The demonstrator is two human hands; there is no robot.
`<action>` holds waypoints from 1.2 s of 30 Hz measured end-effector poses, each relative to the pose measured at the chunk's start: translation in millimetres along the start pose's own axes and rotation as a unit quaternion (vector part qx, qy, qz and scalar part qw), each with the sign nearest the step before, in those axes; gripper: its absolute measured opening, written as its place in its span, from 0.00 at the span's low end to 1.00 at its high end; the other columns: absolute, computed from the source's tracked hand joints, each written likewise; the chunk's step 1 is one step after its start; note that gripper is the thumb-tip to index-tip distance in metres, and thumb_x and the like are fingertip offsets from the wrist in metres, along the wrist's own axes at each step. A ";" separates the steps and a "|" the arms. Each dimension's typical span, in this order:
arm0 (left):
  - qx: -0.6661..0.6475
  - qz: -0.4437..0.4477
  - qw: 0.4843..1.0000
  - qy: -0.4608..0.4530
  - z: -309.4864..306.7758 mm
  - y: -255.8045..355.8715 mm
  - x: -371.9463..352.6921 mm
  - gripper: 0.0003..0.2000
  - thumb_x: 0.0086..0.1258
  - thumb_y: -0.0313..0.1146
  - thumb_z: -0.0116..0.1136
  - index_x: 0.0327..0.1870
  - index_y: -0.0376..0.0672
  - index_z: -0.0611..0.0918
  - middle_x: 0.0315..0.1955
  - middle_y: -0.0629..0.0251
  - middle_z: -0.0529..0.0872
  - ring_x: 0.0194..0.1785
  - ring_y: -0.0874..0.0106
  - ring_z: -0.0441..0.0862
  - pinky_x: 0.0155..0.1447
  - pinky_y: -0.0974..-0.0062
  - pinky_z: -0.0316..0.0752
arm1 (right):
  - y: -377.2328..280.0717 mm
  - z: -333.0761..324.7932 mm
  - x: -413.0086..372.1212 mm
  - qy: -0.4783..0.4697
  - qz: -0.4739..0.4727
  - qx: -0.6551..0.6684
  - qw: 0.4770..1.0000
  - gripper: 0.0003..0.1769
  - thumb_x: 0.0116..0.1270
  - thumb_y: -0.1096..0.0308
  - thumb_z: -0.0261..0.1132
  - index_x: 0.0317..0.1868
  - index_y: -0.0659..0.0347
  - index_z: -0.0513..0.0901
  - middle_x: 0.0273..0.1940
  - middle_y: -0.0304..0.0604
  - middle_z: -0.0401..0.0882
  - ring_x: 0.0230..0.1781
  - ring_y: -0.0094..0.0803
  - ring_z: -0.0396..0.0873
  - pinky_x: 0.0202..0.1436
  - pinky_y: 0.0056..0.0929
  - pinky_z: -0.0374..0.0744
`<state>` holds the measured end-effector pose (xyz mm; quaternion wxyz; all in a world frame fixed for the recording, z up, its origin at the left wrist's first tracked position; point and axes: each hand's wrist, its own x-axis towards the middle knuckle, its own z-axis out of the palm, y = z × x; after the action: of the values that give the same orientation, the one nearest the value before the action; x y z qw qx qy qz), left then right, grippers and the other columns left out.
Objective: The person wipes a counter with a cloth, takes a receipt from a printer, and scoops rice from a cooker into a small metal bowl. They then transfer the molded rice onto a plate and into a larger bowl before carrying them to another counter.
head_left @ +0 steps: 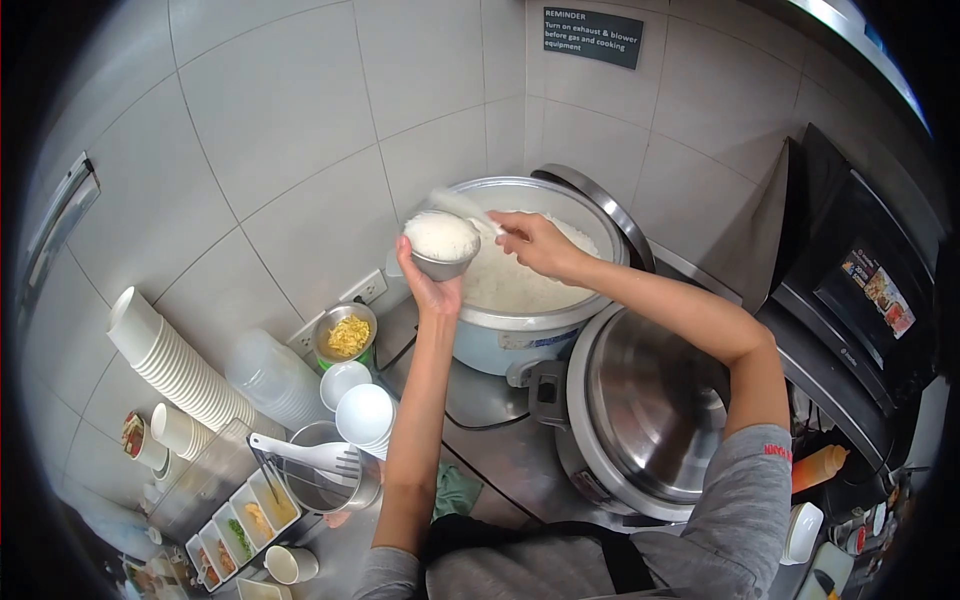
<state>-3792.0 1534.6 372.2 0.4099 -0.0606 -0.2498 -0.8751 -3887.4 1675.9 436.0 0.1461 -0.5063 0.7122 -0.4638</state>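
A kitchen corner is seen from above, through a head-worn fisheye camera. A small metal bowl [443,264] is held up in the left hand [432,287], with the palm cupped beneath it and the fingers curled round its base. The bowl is heaped with a rounded mound of white rice [440,236]. The right hand [535,243] is closed around the handle of a pale rice paddle [462,208], which is blurred and is laid against the top of the mound. The grip itself cannot be made out finely.

The step in hand is judged to be the portioning of rice: the mound is being shaped or topped with the paddle. As the bowl is already piled above its rim, a level hold and light pressure from the paddle would be called for, or grains could be spilled.

The bowl is kept over the near left rim of a large open rice cooker [500,345], which is well filled with rice. The two hands are close together, joined only through bowl and paddle.

Beside it a second cooker [650,400] is seen with its steel lid shut. To the left are a stack of paper cups [175,365], white bowls [365,413] and a dish of yellow shreds [347,335].
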 end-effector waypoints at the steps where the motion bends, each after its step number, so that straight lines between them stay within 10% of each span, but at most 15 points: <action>1: 0.017 0.048 0.998 0.029 0.8 -5.5 0.2 0.32 0.61 0.56 0.50 0.63 0.50 0.60 0.59 0.60 0.65 0.63 0.61 0.63 0.61 0.50 0.62 | 2.7 8.0 -3.6 0.027 -0.025 -0.033 0.999 0.24 0.62 0.75 0.55 0.61 0.56 0.70 0.36 0.46 0.72 0.35 0.34 0.73 0.40 0.31 0.73; 3: 0.053 0.144 0.984 0.085 18.3 -10.8 -5.8 0.33 0.63 0.51 0.51 0.66 0.52 0.56 0.61 0.61 0.62 0.64 0.61 0.60 0.64 0.56 0.60 | 6.4 33.0 -12.7 0.081 -0.079 -0.098 0.989 0.24 0.61 0.75 0.55 0.60 0.60 0.70 0.37 0.53 0.74 0.38 0.42 0.75 0.45 0.35 0.73; 6: 0.005 0.099 0.994 0.052 5.4 -7.8 -4.9 0.35 0.63 0.50 0.52 0.68 0.55 0.50 0.63 0.63 0.58 0.66 0.62 0.57 0.65 0.56 0.58 | -6.2 36.0 -15.9 0.035 -0.103 -0.103 0.989 0.24 0.65 0.74 0.53 0.63 0.54 0.68 0.36 0.44 0.71 0.32 0.27 0.73 0.34 0.27 0.74; 14: -0.083 -0.089 0.992 0.030 8.0 23.6 -12.0 0.32 0.61 0.58 0.48 0.62 0.48 0.64 0.62 0.59 0.64 0.65 0.57 0.61 0.63 0.42 0.57 | -27.1 -8.8 20.1 -0.073 -0.071 -0.082 0.991 0.22 0.64 0.75 0.50 0.60 0.58 0.70 0.42 0.45 0.74 0.35 0.28 0.74 0.38 0.29 0.75; 18: -0.101 -0.103 0.989 0.022 8.3 57.5 -60.3 0.36 0.61 0.60 0.44 0.66 0.47 0.59 0.65 0.55 0.59 0.67 0.50 0.57 0.65 0.38 0.50 | 43.0 -86.3 102.5 0.080 -0.122 -0.095 0.985 0.23 0.60 0.68 0.61 0.57 0.60 0.71 0.45 0.46 0.77 0.44 0.35 0.76 0.46 0.28 0.74; 22: -0.071 -0.099 0.986 0.113 -7.7 106.9 -155.8 0.36 0.62 0.62 0.41 0.66 0.45 0.60 0.63 0.52 0.63 0.66 0.47 0.58 0.65 0.40 0.54 | 197.5 -199.7 153.8 0.280 0.019 -0.402 0.872 0.23 0.59 0.53 0.62 0.42 0.67 0.79 0.35 0.57 0.79 0.33 0.44 0.79 0.36 0.39 0.76; 23: -0.063 -0.101 0.982 0.148 -13.9 119.5 -181.9 0.37 0.62 0.63 0.40 0.66 0.45 0.60 0.62 0.51 0.64 0.65 0.46 0.59 0.64 0.40 0.54 | 235.8 -224.8 152.7 0.248 0.100 -0.356 0.896 0.22 0.61 0.52 0.58 0.36 0.67 0.79 0.27 0.56 0.78 0.26 0.46 0.77 0.28 0.41 0.74; 24: -0.063 -0.115 0.976 0.176 -21.0 130.1 -208.2 0.37 0.62 0.63 0.40 0.66 0.45 0.60 0.62 0.49 0.64 0.65 0.46 0.60 0.64 0.40 0.55 | 234.6 -233.5 136.8 0.161 0.237 -0.332 0.899 0.20 0.59 0.55 0.58 0.45 0.61 0.80 0.44 0.55 0.79 0.45 0.50 0.77 0.43 0.46 0.76; 27: -0.019 -0.113 0.949 0.294 -62.9 152.6 -283.4 0.35 0.62 0.63 0.38 0.64 0.46 0.64 0.60 0.53 0.67 0.62 0.52 0.66 0.64 0.48 0.60 | 265.7 -241.9 116.2 0.077 0.391 -0.286 0.871 0.23 0.59 0.63 0.59 0.51 0.70 0.74 0.37 0.54 0.79 0.36 0.39 0.78 0.32 0.42 0.77; 36: 0.061 -0.047 0.877 0.475 -141.4 168.1 -438.8 0.30 0.63 0.59 0.37 0.58 0.46 0.71 0.55 0.60 0.74 0.58 0.59 0.71 0.60 0.56 0.66 | 298.0 -249.6 97.6 -0.002 0.389 -0.078 0.918 0.21 0.58 0.64 0.61 0.48 0.72 0.75 0.36 0.51 0.79 0.33 0.36 0.78 0.30 0.38 0.76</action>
<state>-3364.2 1676.7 178.3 0.4406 0.3992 -0.0803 -0.8000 -4274.4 1737.3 352.1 0.2767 -0.1998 0.8868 -0.3116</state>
